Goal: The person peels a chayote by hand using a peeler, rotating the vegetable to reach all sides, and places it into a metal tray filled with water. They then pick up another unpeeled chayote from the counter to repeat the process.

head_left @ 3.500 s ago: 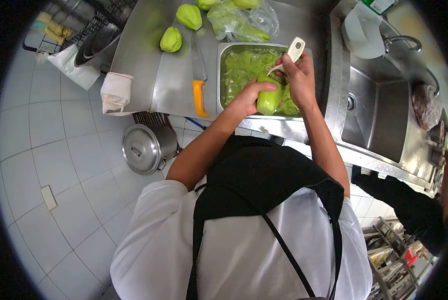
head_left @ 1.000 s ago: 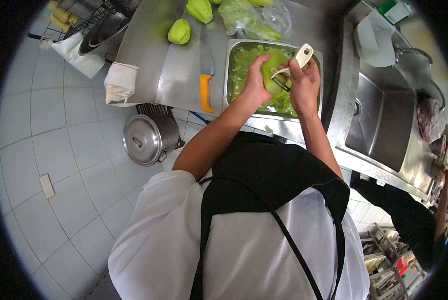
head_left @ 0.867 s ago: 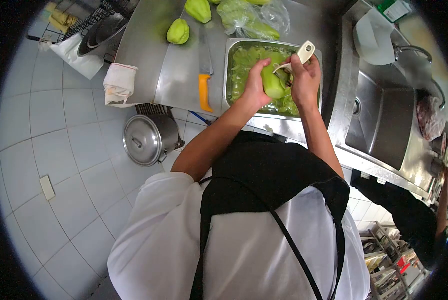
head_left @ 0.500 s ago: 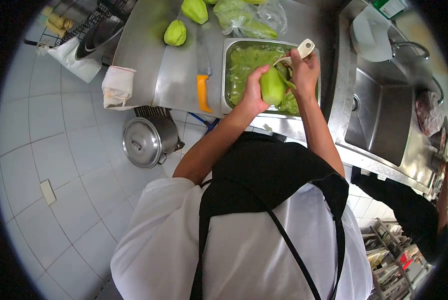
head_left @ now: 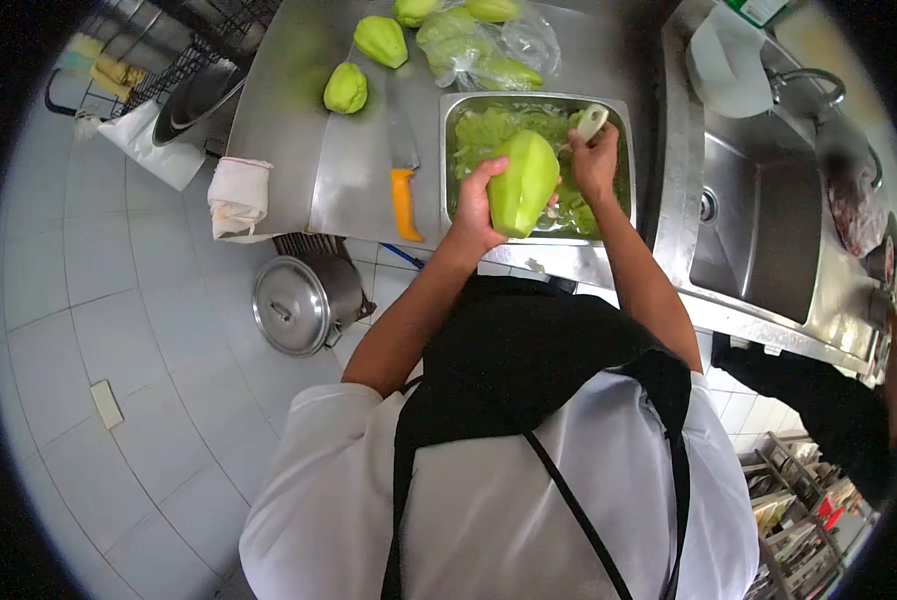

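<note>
A pear-shaped green vegetable (head_left: 525,185) sits in the left hand (head_left: 476,208) above a steel pan (head_left: 445,170) of thin, wet peelings (head_left: 480,130).
The left fingers wrap its glossy, flat-faceted sides; the right hand (head_left: 595,165) closes its fingers round a pale, smooth-handled peeler (head_left: 592,122), a gap separating that hand from the vegetable. The pan's straight rim stands near the counter's (head_left: 353,170) front edge; leftward, smooth metal runs past an orange-handled knife (head_left: 401,205), well apart from both hands.

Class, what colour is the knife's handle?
The knife's handle is orange-yellow, seen best in the current head view.
</note>
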The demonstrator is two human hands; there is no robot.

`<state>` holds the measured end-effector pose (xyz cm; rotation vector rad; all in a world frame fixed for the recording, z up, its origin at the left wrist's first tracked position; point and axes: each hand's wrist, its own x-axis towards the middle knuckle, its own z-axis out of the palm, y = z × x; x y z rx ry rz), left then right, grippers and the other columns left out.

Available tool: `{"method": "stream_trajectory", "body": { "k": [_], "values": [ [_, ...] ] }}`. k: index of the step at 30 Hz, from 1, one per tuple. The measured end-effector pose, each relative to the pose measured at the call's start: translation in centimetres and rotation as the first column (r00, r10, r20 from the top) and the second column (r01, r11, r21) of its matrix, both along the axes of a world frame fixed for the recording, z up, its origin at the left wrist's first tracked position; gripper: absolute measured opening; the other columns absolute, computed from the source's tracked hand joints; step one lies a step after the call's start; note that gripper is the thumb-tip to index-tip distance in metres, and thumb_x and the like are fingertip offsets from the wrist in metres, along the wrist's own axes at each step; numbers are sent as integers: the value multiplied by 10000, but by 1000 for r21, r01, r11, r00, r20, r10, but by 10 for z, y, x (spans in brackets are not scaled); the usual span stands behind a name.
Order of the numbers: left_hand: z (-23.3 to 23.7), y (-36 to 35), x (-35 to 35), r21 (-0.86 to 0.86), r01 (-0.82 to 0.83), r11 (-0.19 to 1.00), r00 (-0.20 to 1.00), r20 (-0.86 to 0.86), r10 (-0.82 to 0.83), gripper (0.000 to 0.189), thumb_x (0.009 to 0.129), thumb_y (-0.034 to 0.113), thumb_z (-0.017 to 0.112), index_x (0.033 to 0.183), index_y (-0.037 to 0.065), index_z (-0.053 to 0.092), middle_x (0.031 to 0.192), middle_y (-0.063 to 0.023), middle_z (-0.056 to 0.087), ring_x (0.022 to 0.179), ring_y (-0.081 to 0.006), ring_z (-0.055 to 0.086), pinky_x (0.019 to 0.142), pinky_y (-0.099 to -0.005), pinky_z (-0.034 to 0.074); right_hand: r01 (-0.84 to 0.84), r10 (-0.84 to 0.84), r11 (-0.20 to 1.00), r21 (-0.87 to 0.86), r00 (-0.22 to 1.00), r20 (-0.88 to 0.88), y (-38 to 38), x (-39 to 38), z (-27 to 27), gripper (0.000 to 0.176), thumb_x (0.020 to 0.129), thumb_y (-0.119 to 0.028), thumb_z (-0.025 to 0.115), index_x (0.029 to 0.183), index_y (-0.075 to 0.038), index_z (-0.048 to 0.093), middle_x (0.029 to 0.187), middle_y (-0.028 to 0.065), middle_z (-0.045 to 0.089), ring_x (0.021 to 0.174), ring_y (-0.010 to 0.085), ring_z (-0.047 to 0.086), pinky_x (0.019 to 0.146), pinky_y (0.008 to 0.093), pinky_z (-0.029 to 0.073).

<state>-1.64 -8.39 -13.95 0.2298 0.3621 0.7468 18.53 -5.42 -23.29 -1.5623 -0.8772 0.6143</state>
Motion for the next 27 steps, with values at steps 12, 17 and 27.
{"method": "stream_trajectory", "body": {
  "k": [12, 17, 27],
  "values": [
    [1, 20, 12, -252, -138, 958, 988, -110, 113, 528, 941, 495, 493, 1236, 60, 551, 1160, -168, 612, 1016, -361, 604, 849, -525, 502, -193, 233, 968, 162, 932, -278, -17, -24, 151, 347, 937, -60, 623, 1200, 35, 419, 947, 149, 678, 847, 186, 679, 716, 292, 550],
    [0, 25, 24, -170, -115, 979, 984, -152, 89, 517, 958, 510, 418, 1221, 89, 565, 1115, -125, 636, 960, -289, 631, 782, -494, 521, -323, 356, 934, 150, 823, -443, -38, -46, 163, 371, 947, -69, 609, 1240, 35, 408, 940, 145, 679, 844, 188, 679, 704, 299, 560],
    [7, 16, 32, -212, -107, 971, 979, -191, 66, 505, 964, 482, 405, 1245, 87, 546, 1134, -120, 635, 985, -283, 634, 790, -502, 521, -327, 358, 934, 147, 867, -346, -37, -48, 145, 444, 938, -80, 625, 1291, 27, 379, 943, 136, 677, 829, 169, 665, 703, 275, 541]
  ]
}}
